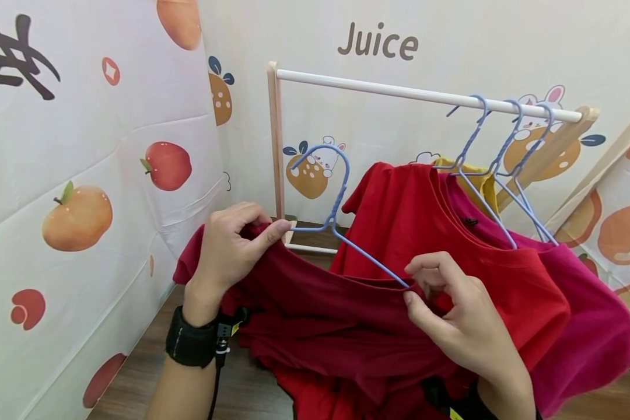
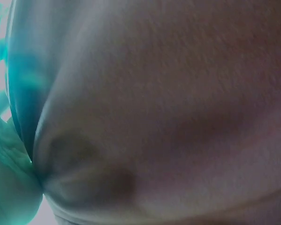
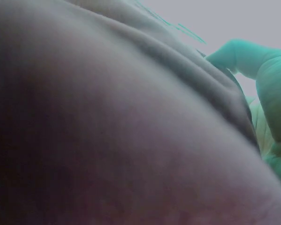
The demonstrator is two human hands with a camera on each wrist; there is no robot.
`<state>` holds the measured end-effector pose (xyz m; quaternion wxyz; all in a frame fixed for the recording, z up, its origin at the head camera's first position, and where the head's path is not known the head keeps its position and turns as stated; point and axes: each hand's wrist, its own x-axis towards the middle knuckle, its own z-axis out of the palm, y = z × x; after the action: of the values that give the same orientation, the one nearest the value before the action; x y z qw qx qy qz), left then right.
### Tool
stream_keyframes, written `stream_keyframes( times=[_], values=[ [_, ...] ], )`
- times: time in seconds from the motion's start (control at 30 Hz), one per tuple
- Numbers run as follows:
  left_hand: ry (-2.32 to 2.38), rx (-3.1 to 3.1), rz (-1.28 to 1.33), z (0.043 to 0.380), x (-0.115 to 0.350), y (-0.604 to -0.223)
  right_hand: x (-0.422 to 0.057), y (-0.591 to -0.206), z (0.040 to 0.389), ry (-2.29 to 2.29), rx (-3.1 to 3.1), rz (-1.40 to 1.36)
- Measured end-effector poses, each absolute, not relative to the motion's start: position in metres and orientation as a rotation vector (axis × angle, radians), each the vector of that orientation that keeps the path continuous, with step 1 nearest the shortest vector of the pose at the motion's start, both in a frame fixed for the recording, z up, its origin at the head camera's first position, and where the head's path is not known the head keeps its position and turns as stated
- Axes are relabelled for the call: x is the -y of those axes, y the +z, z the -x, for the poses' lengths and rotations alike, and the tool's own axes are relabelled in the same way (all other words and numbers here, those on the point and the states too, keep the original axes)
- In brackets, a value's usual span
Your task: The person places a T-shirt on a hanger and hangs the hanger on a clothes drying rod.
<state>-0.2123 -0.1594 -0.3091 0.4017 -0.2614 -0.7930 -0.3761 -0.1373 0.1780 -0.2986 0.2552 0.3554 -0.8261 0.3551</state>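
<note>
A dark red shirt (image 1: 341, 315) hangs between both hands, with a blue hanger (image 1: 367, 256) partly inside its neckline. My left hand (image 1: 231, 245) pinches the shirt's collar edge at the hanger's left arm, thumb on top. At the neckline's right end, my right hand (image 1: 457, 309) pinches the collar edge where the hanger's right arm goes under the cloth. The hanger's hook stands upright above the shirt, off the rail. Close-up cloth (image 2: 154, 103) fills most of the left wrist view; in the right wrist view, fingers (image 3: 267, 70) show beside the cloth.
Behind stands a wooden rack with a white rail (image 1: 378, 87). On its right end hang a bright red shirt (image 1: 399, 210), a magenta shirt (image 1: 583, 315) and a yellow garment (image 1: 472, 181) on blue hangers. More red cloth (image 1: 315, 391) lies below on the wooden surface (image 1: 136, 350).
</note>
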Motion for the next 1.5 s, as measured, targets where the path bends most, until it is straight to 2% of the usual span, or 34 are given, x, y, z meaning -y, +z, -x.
stream_keyframes(
  times=[0.43, 0.97, 1.1, 1.37, 1.5],
  values=[
    [-0.816, 2.057, 0.654, 0.216, 0.169, -0.310, -0.184, -0.297, 0.135, 0.953, 2.262, -0.950],
    [-0.798, 2.031, 0.450, 0.215, 0.170, -0.310, -0.194, -0.293, 0.127, 1.062, 2.276, -1.069],
    [-0.849, 2.016, 0.424, 0.216, 0.170, -0.310, -0.201, -0.297, 0.125, 1.349, 2.168, -1.228],
    [-0.983, 1.944, 0.442, 0.218, 0.167, -0.310, -0.199, -0.307, 0.129, 1.923, 1.653, -1.777],
    [-1.025, 1.920, 0.477, 0.220, 0.162, -0.312, -0.186, -0.313, 0.123, 2.361, 1.337, -1.718]
  ],
)
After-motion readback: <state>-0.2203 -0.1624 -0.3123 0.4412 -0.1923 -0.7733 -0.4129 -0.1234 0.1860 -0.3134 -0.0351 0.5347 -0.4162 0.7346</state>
